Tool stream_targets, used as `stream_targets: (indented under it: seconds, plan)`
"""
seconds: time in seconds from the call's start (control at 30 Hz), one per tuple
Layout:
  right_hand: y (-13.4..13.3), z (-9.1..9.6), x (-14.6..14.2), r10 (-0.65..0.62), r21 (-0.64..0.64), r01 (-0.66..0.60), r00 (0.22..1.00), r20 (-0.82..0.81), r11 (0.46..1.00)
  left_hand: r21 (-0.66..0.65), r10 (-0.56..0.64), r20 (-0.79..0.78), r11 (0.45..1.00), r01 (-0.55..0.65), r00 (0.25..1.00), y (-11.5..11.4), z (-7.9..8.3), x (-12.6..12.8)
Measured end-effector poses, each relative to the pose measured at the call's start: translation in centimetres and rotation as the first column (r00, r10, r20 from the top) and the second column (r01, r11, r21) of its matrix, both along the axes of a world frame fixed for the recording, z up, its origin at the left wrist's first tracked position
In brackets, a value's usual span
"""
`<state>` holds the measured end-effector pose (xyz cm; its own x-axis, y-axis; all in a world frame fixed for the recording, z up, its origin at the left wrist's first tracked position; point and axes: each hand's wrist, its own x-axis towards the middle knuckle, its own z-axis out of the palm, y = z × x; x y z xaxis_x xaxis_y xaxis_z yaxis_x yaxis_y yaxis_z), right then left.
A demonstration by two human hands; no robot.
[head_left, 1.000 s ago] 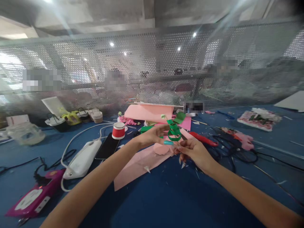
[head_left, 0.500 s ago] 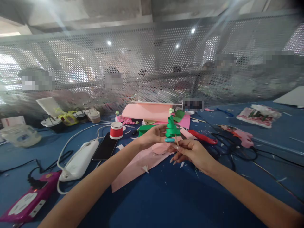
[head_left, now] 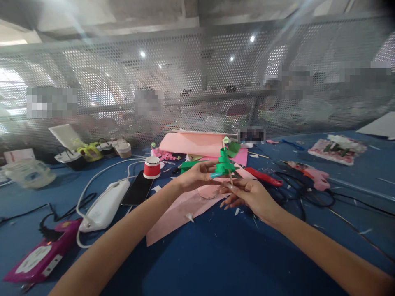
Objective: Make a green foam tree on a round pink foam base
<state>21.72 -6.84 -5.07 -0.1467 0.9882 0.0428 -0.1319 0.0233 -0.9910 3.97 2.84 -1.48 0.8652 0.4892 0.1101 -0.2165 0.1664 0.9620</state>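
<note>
A small green paper tree point(head_left: 224, 163), made of a strip wound round a thin stick point(head_left: 231, 177), stands nearly upright between my hands. At its top is a pale green knob point(head_left: 226, 140). My left hand point(head_left: 197, 174) grips the tree's left side, its teal thumbnail against the lowest turn. The stick's lower end is pinched in the fingers of my right hand point(head_left: 249, 195). Under the hands lies a pink paper sheet point(head_left: 169, 222), with a round pink piece point(head_left: 211, 190) on it.
Left are a red-and-white paper cup point(head_left: 152, 168), a black phone point(head_left: 137, 188), a white power strip point(head_left: 105, 205) and a magenta power block point(head_left: 43, 253). A red-handled tool point(head_left: 265, 176) and black cables point(head_left: 314, 197) lie right. A perforated metal screen point(head_left: 197, 74) stands behind.
The green tree has turned and leans slightly, its knob a little farther right. My left thumb has tilted downward on it. Both hands keep their hold.
</note>
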Motion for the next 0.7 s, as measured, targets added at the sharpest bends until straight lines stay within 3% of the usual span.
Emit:
stream_targets:
  seconds: [0.13, 0.33, 0.5, 0.7]
  plan:
    - [0.1, -0.2, 0.2, -0.002, -0.009, 0.003, 1.000, 0.015, 1.000, -0.005, 0.050, 0.026, 0.999, -0.050, 0.998, 0.3, -0.4, 0.0]
    - [0.0, -0.5, 0.1, 0.003, -0.008, -0.003, 1.000, -0.013, 1.000, -0.019, 0.025, 0.077, 1.000, -0.024, 0.997, 0.2, -0.7, 0.3]
    - [-0.2, -0.3, 0.0, 0.017, -0.006, -0.017, 1.000, -0.009, 1.000, -0.020, 0.123, 0.050, 0.992, -0.122, 0.991, 0.0, -1.1, 0.4]
    - [-0.3, -0.1, -0.1, 0.022, -0.020, -0.023, 1.000, -0.022, 1.000, 0.002, 0.072, 0.045, 0.997, -0.073, 0.996, -0.2, -1.6, 0.7]
